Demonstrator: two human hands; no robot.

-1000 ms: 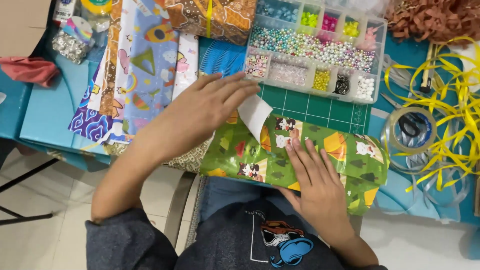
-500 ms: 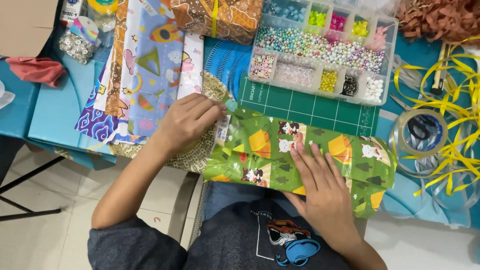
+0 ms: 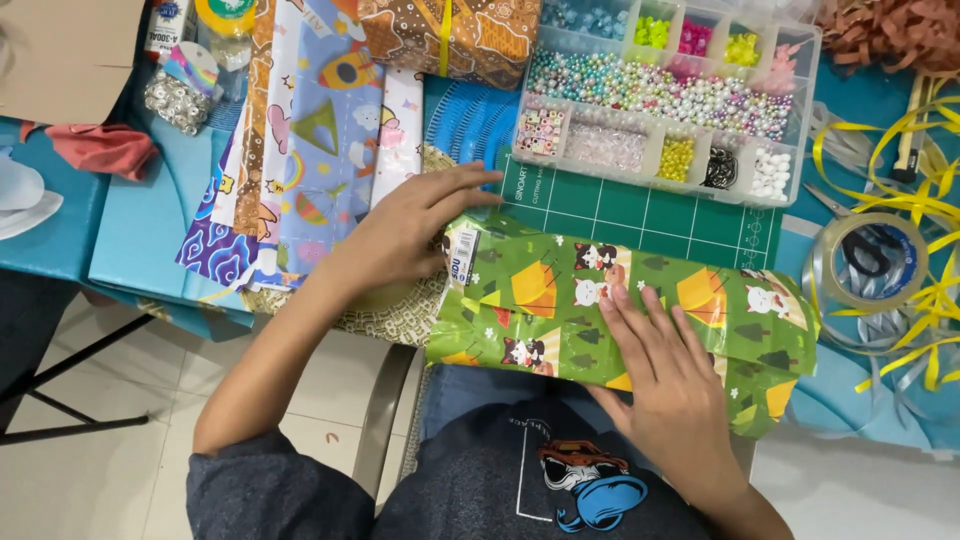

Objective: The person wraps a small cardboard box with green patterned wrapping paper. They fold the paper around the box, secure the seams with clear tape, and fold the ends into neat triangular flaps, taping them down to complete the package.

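Note:
A parcel in green gift wrap (image 3: 560,300) printed with tents and cats lies across the near edge of a green cutting mat (image 3: 640,215). My left hand (image 3: 400,235) rests flat at the parcel's left end, fingers spread and pointing right onto the wrap's folded corner. My right hand (image 3: 665,370) presses palm down on the parcel's middle, fingers apart and pointing up-left. Neither hand grips anything. Under the left hand lies a woven beige mat (image 3: 390,310).
A clear compartment box of coloured beads (image 3: 660,95) stands behind the cutting mat. Patterned paper sheets (image 3: 310,140) lie at the left. At the right are a tape roll (image 3: 870,260) and yellow ribbon (image 3: 930,190). A brown patterned box (image 3: 450,35) sits at the back.
My left hand pressed the white paper flap down at the parcel's left end, drew back left, and now lies flat with fingers stretched right. My right hand stayed pressing on the parcel.

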